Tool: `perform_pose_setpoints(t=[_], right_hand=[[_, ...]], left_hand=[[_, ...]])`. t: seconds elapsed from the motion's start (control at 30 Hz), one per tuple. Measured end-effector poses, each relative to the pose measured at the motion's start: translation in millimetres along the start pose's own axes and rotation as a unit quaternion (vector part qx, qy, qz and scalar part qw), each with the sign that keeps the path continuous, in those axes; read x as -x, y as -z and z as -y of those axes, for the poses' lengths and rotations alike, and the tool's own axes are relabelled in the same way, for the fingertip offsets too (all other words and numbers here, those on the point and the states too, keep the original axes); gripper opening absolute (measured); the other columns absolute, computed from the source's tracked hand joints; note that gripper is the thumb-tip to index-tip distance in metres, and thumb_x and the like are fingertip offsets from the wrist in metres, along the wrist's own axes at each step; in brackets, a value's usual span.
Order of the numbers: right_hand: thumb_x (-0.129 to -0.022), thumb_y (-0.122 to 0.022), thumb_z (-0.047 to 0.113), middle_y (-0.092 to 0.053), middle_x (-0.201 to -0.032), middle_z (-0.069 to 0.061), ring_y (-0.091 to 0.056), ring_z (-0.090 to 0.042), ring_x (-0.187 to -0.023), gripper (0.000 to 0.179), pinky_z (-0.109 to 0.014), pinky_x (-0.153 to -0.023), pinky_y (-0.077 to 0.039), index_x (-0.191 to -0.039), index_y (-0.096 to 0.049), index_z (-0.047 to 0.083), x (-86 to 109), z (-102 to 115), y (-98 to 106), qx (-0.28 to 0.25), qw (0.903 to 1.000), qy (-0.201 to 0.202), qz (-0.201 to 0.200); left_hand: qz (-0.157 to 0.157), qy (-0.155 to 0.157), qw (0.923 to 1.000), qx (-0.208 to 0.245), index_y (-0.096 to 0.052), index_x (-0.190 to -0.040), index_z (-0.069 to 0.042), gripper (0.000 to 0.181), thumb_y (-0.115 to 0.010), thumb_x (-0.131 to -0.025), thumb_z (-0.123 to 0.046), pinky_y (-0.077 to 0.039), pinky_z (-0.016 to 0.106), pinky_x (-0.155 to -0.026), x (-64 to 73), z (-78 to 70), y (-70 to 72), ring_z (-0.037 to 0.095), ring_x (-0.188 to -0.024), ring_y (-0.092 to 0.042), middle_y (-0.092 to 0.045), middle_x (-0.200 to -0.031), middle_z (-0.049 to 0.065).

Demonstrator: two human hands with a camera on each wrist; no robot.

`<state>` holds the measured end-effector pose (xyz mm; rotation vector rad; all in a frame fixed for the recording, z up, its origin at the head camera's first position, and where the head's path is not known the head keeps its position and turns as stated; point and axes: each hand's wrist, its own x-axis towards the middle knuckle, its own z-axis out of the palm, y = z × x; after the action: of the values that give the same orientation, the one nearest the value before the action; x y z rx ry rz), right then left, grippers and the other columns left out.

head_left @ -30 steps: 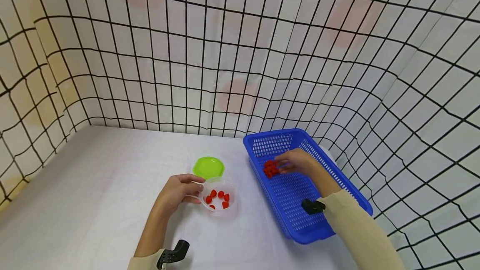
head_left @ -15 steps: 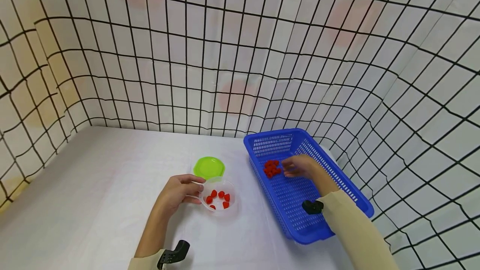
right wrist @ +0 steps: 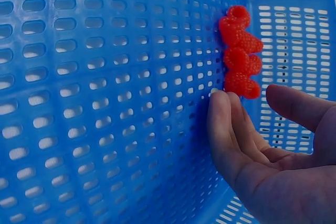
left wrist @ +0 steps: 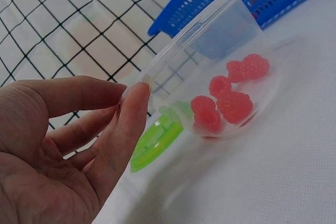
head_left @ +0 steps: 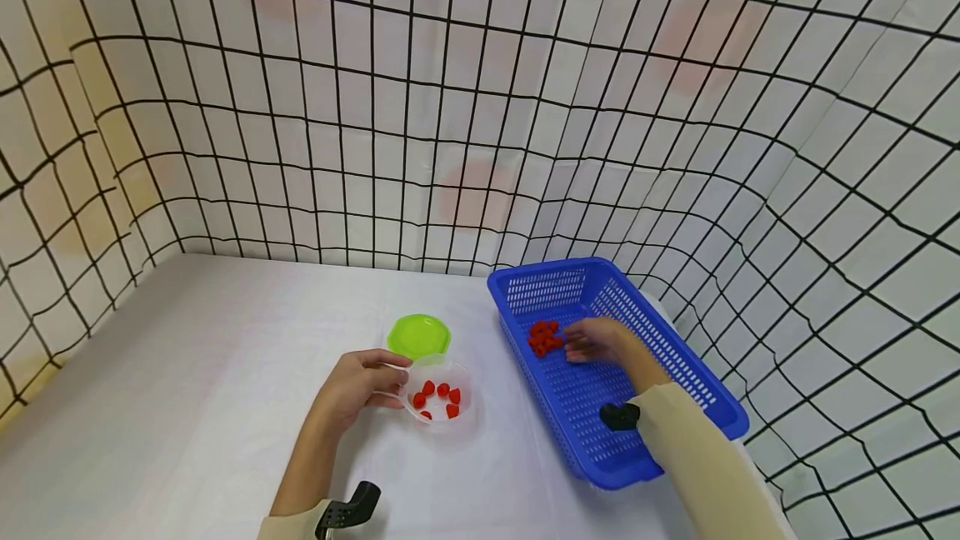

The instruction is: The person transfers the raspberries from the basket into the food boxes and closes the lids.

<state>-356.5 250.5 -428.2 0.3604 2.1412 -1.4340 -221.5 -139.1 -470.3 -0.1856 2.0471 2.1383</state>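
Observation:
My left hand (head_left: 358, 390) pinches the rim of a clear plastic tub (left wrist: 239, 22) between thumb and fingers. Several red raspberries (left wrist: 234, 107) lie on the tub's bottom. Inside the blue basket (head_left: 588, 440), my right hand (head_left: 603, 340) reaches down beside a small cluster of raspberries (head_left: 543, 338). In the right wrist view, its fingertips (right wrist: 219, 98) come right up to the lowest raspberry of the cluster (right wrist: 237, 59). The thumb stands apart from the fingers, with nothing held between them.
Just behind the tub lies a bright green lid (head_left: 416, 336) on the white-covered table (head_left: 225, 373). The basket's raised walls surround the right hand. A black wire grid (head_left: 360, 148) over white cloth closes off the back and sides.
My right hand has drawn back slightly to the right from the raspberries, then dropped a little lower in the basket. The left hand and the tub stay put.

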Motion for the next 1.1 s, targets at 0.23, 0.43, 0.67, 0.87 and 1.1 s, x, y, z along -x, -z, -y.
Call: perform_pose_setpoints(t=[0.23,0.43,0.67,0.87,1.1], right_hand=[[-0.107,-0.045,0.012,-0.065,-0.104,-0.019,-0.070,-0.022,-0.085,0.042,-0.036,-0.090,-0.061,-0.141,-0.049,-0.011,-1.9,-2.3,-2.8,-0.003,1.0000,0.001,0.001],[-0.106,-0.048,0.012,-0.067,-0.097,-0.016,-0.071,-0.019,-0.079,0.042,-0.034,-0.086,-0.062,-0.141,-0.050,-0.010,-4.3,-2.1,-4.8,0.002,1.0000,0.003,0.004],[-0.104,-0.055,0.014,-0.068,-0.094,-0.014,-0.071,-0.018,-0.076,0.040,-0.033,-0.084,-0.063,-0.137,-0.056,-0.006,-7.5,-2.1,-6.5,0.006,0.9999,-0.012,-0.006],[-0.100,-0.063,0.015,-0.067,-0.092,-0.013,-0.070,-0.018,-0.074,0.034,-0.031,-0.082,-0.063,-0.128,-0.060,-0.004,-10.7,-1.3,-9.6,0.005,0.9994,-0.027,-0.022],[-0.098,-0.065,0.013,-0.068,-0.091,-0.013,-0.070,-0.018,-0.073,0.031,-0.032,-0.081,-0.063,-0.122,-0.059,-0.006,-11.5,-0.5,-11.3,0.016,0.9992,-0.024,-0.028]], left_hand=[[0.001,-0.003,1.0000,0.003,-0.069,-0.116,0.008,0.030,-0.067,-0.092,-0.009,-0.064,0.035,-0.064,-0.2,0.6,-0.3,0.021,-0.068,-0.066,-0.069,-0.087,0.011],[0.001,-0.004,1.0000,0.005,-0.069,-0.116,0.008,0.029,-0.067,-0.092,-0.009,-0.064,0.035,-0.064,-0.5,0.2,-0.4,0.021,-0.068,-0.066,-0.069,-0.087,0.011],[-0.003,0.000,1.0000,0.003,-0.070,-0.116,0.007,0.029,-0.068,-0.092,-0.009,-0.064,0.035,-0.065,0.3,-1.3,-1.1,0.021,-0.068,-0.066,-0.069,-0.087,0.012],[-0.006,0.002,1.0000,0.000,-0.070,-0.116,0.006,0.029,-0.069,-0.092,-0.010,-0.064,0.035,-0.065,0.4,-1.3,-0.7,0.021,-0.068,-0.067,-0.069,-0.087,0.011],[-0.010,0.006,0.9999,-0.001,-0.070,-0.116,0.005,0.029,-0.070,-0.092,-0.010,-0.064,0.035,-0.065,0.9,-1.5,-0.2,0.021,-0.069,-0.067,-0.069,-0.088,0.011]])
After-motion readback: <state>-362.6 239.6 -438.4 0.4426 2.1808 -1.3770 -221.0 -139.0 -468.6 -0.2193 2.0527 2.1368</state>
